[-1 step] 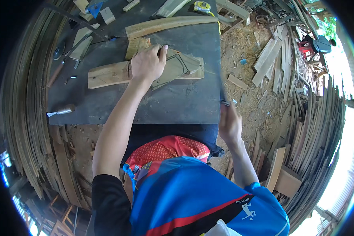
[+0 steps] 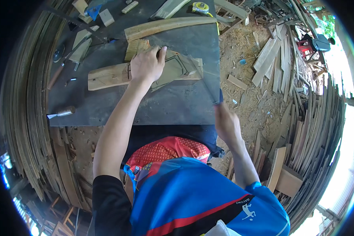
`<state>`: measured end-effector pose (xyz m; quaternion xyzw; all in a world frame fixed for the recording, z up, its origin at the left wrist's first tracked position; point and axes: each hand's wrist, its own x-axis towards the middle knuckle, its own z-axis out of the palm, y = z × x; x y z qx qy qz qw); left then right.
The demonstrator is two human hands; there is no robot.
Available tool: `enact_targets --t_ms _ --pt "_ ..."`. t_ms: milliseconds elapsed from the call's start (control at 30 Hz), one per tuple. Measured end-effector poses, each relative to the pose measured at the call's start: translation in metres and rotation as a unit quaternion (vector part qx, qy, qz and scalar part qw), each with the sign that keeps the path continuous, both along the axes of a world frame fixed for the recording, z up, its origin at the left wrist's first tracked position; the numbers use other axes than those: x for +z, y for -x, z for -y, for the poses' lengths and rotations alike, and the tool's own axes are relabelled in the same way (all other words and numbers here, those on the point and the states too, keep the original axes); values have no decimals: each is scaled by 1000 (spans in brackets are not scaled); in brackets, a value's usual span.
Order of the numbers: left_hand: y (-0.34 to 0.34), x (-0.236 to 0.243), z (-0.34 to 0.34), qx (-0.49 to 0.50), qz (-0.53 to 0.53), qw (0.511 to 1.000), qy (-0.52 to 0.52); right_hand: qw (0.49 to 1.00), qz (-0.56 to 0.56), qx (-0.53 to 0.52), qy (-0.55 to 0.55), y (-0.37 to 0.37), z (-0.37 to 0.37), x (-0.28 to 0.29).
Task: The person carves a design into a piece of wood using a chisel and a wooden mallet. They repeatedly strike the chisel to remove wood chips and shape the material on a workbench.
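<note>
My left hand (image 2: 146, 66) presses down on a flat angular board (image 2: 171, 67), fingers curled over its far side, thumb up. Dark lines are marked on this board, which lies slantwise across a longer pale plank (image 2: 107, 76) on the dark tabletop (image 2: 165, 106). A short wood block (image 2: 135, 49) sits just beyond my left hand. At the table's right edge, my right hand (image 2: 227, 122) is closed on a handsaw (image 2: 209, 89) with a dark blue grip. Its thin, motion-blurred blade slants up and left to the plank's right end; whether it touches the wood I cannot tell.
A curved wood piece (image 2: 169, 26) and a yellow tape measure (image 2: 200, 7) lie at the far side. A chisel (image 2: 61, 112) and a long wooden-handled tool (image 2: 56, 76) are on the left. Stacked boards (image 2: 308, 129) stand right, above the scrap-strewn floor (image 2: 246, 110).
My right hand has shifted slightly left, bringing the saw blade from beside the table edge to across the plank's right end. My left hand stays on the board.
</note>
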<state>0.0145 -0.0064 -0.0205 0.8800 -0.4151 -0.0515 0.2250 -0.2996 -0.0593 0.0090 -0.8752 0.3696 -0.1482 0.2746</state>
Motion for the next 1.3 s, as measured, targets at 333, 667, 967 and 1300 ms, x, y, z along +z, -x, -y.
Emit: enact_targets --t_ms 333,667,967,1300 --pt "-1 3 -1 -4 -21 999 43 992 35 1 -118 -17 2 1" --pt "23 32 -34 -148 51 983 -98 981 70 2 -183 -10 -7 -1" --pt "-15 54 -23 -152 -216 957 -116 980 104 20 -166 -4 -2 1" --pt "-15 79 -40 -116 -378 916 -63 982 104 36 -157 -28 -13 2"
